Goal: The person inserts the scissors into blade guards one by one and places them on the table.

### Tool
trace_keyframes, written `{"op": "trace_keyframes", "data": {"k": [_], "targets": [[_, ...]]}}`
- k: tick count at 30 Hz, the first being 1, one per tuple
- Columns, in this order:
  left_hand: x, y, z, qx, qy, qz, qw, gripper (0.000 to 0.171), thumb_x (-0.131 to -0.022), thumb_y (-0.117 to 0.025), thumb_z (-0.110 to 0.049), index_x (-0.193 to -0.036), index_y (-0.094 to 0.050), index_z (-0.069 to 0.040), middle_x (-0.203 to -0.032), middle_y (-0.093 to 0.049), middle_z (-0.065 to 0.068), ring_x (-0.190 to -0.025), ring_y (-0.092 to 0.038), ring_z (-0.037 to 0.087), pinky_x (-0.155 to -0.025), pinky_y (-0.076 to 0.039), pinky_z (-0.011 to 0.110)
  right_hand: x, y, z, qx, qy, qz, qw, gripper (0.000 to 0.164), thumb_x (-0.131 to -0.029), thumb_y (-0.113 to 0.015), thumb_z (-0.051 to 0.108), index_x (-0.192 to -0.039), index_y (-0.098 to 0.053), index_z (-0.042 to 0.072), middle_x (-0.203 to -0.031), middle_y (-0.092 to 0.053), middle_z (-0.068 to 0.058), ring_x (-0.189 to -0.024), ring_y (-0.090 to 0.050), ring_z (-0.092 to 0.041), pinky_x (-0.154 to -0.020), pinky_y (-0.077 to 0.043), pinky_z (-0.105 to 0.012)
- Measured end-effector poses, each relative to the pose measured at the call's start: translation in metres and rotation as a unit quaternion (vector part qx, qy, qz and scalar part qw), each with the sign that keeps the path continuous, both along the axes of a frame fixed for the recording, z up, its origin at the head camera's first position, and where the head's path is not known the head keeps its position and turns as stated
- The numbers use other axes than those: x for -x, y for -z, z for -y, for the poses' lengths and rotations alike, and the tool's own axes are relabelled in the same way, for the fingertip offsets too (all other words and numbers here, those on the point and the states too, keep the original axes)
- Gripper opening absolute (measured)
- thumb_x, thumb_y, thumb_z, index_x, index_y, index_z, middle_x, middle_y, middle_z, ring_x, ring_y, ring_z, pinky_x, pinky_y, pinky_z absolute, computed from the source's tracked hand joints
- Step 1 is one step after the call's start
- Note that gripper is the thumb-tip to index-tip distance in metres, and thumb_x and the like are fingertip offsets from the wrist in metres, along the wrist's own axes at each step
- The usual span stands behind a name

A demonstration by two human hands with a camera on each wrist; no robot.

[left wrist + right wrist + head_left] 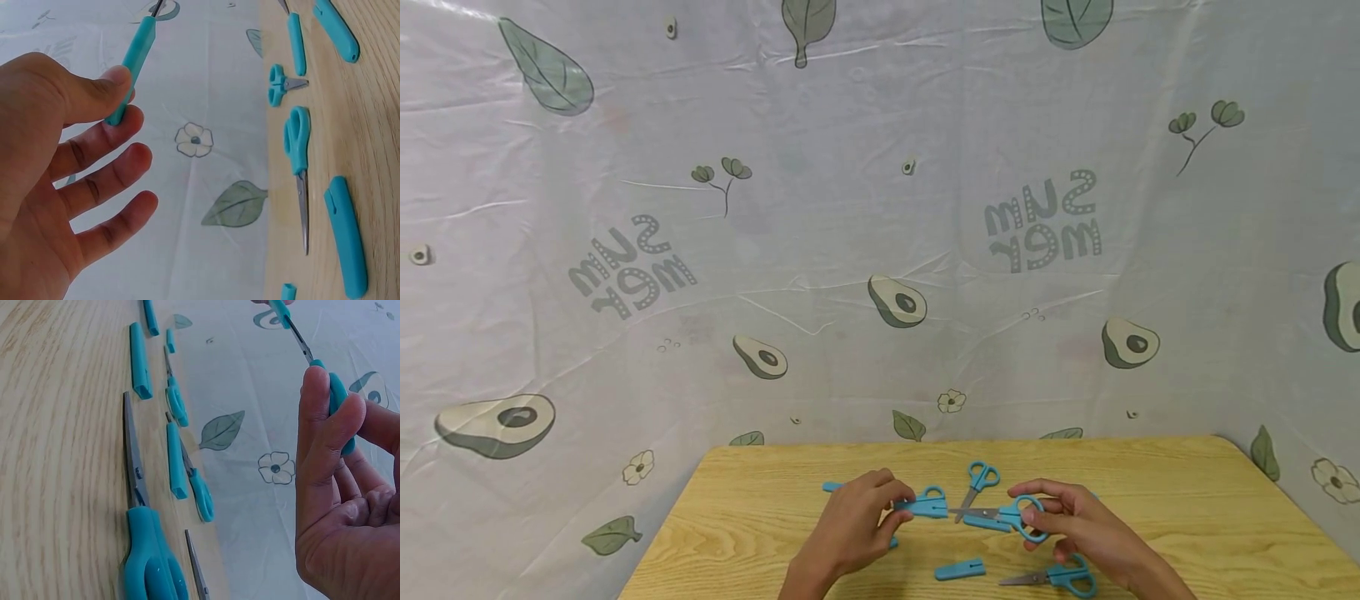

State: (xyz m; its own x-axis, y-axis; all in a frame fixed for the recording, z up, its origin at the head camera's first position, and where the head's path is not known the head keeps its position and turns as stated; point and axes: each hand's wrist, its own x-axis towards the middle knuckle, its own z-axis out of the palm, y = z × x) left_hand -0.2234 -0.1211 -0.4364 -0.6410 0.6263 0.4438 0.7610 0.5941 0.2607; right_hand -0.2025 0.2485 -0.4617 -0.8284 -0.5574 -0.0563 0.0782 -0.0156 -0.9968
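Note:
My left hand [854, 523] pinches a light-blue scissors sheath [928, 507] between thumb and index finger. In the left wrist view its other fingers are spread apart. A pair of blue-handled scissors [1009, 516] is held by the handles in my right hand [1086, 533], between thumb and fingers. Its blades point left and the tip is at the sheath's mouth, seemingly a little inside; the right wrist view shows most of the blade [300, 341] bare. Both things are held above the table.
Below lies the wooden table [752, 483]. Loose scissors lie near the front right [1060, 577] and at the back [982, 478]. Blue sheaths lie at the front [960, 570] and under the held scissors [987, 523]. A printed curtain [850, 208] hangs behind.

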Motion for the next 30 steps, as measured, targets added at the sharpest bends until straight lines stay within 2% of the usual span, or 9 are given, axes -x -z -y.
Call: {"op": "trace_keyframes", "data": {"k": [5, 9, 18, 30], "targets": [[0.002, 0.000, -0.005, -0.006, 0.005, -0.006, 1.0000, 0.011, -0.101, -0.077, -0.024, -0.112, -0.077, -0.021, -0.098, -0.069, -0.009, -0.082, -0.064, 0.000, -0.069, -0.049, 0.012, 0.003, -0.002, 0.002, -0.003, 0.001, -0.010, 1.000, 0.032, -0.116, -0.051, 0.018, -0.143, -0.065, 0.027, -0.106, -0.077, 0.002, -0.096, -0.077, -0.016, -0.064, -0.057, -0.022], [0.003, 0.000, -0.009, -0.011, 0.007, -0.012, 0.9998, 0.011, -0.101, -0.077, -0.024, -0.112, -0.077, -0.020, -0.098, -0.070, -0.008, -0.082, -0.065, 0.003, -0.068, -0.050, 0.013, 0.006, -0.001, 0.004, 0.002, -0.003, -0.016, 1.000, 0.033, -0.116, -0.051, 0.017, -0.144, -0.064, 0.027, -0.107, -0.077, 0.002, -0.096, -0.077, -0.015, -0.064, -0.059, -0.022], [0.004, 0.001, -0.015, -0.002, 0.005, -0.008, 1.0000, 0.011, -0.101, -0.077, -0.024, -0.111, -0.078, -0.021, -0.098, -0.070, -0.008, -0.083, -0.064, 0.000, -0.069, -0.049, 0.012, 0.009, 0.007, 0.004, 0.005, 0.002, 0.002, 1.000, 0.032, -0.116, -0.050, 0.019, -0.142, -0.066, 0.028, -0.106, -0.078, 0.003, -0.097, -0.077, -0.015, -0.062, -0.057, -0.021], [0.005, 0.004, -0.019, 0.003, 0.003, -0.011, 0.9999, 0.010, -0.102, -0.075, -0.026, -0.111, -0.078, -0.022, -0.097, -0.070, -0.010, -0.083, -0.063, -0.001, -0.069, -0.049, 0.011, 0.013, 0.006, 0.004, 0.013, -0.014, 0.011, 1.000, 0.031, -0.116, -0.050, 0.020, -0.143, -0.065, 0.026, -0.105, -0.076, 0.004, -0.100, -0.077, -0.014, -0.062, -0.057, -0.020]]}}
